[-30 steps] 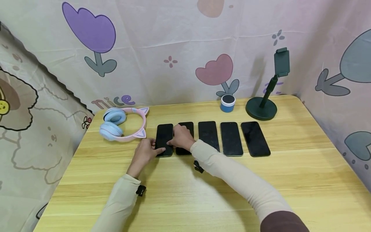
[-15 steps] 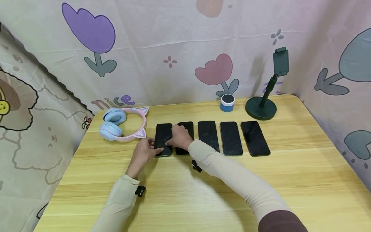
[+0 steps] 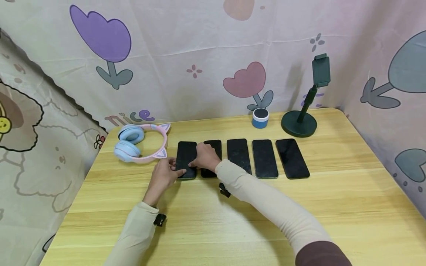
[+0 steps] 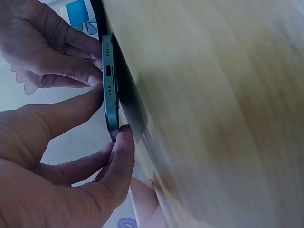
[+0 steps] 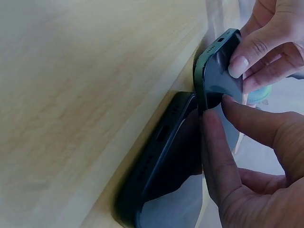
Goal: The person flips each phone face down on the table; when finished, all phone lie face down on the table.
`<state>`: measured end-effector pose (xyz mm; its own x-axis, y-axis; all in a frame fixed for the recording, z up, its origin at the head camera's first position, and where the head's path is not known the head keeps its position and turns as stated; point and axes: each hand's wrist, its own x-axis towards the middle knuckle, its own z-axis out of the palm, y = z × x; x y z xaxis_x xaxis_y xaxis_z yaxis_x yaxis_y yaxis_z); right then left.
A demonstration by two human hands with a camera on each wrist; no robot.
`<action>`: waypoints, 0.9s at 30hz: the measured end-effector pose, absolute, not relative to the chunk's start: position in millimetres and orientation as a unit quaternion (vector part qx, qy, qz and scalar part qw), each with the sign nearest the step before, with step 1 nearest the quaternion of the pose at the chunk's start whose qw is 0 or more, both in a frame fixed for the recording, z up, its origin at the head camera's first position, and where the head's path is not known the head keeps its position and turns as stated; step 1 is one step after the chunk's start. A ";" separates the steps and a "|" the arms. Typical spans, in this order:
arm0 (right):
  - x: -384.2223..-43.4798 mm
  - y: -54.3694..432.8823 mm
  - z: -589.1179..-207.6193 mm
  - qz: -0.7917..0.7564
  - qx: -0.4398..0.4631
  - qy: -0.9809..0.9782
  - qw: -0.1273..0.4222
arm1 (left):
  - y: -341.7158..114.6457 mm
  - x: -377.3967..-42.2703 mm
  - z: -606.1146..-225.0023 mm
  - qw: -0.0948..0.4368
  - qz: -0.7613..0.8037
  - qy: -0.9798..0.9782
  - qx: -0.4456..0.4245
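Note:
A dark smartphone (image 3: pixel 185 152) with a green edge is at the left end of a row of phones. My left hand (image 3: pixel 163 175) grips its left side, thumb on the screen and fingers at the edge. My right hand (image 3: pixel 205 157) pinches its right edge, thumb on the screen. In the left wrist view the phone's port edge (image 4: pixel 109 80) faces the camera, with a dark shadow between it and the table. In the right wrist view the held phone (image 5: pixel 202 71) is just beside a neighbouring black phone (image 5: pixel 156 142), which my right hand partly covers in the head view.
Three more dark phones, among them the rightmost phone (image 3: pixel 293 159), lie to the right. Cat-ear headphones (image 3: pixel 164 142) lie at the left. A blue-and-white round jar (image 3: pixel 260 122) and a dark green phone stand (image 3: pixel 299 125) are at the back of the wooden table (image 3: pixel 213 229).
The held phone and both hands have shifted very slightly left, and the gap to the neighbouring phone looks a little wider. Both hands keep their hold. The head view has drifted slightly.

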<state>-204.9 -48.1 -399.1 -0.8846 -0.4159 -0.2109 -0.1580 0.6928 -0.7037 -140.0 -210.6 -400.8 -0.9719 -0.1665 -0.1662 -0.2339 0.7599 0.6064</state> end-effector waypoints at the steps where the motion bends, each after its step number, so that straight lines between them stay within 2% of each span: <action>1: -205.0 -48.0 -399.0 -0.361 -0.159 0.901 0.180 | -210.7 -139.7 -400.2 0.052 0.331 0.936 -0.108; 14: -205.2 -48.7 -402.7 -0.385 -0.159 0.895 0.158 | -216.0 -135.2 -392.6 0.038 0.357 0.928 -0.102; 27: -205.2 -48.2 -410.5 -0.459 -0.145 0.856 0.189 | -221.5 -131.2 -387.0 0.029 0.415 0.906 -0.073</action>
<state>-205.2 -48.2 -410.5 -0.8866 -0.4217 -0.1901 -0.0754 0.5372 -0.8401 -131.2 -221.5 -387.0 -0.9875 -0.1093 -0.1132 -0.1571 0.6447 0.7482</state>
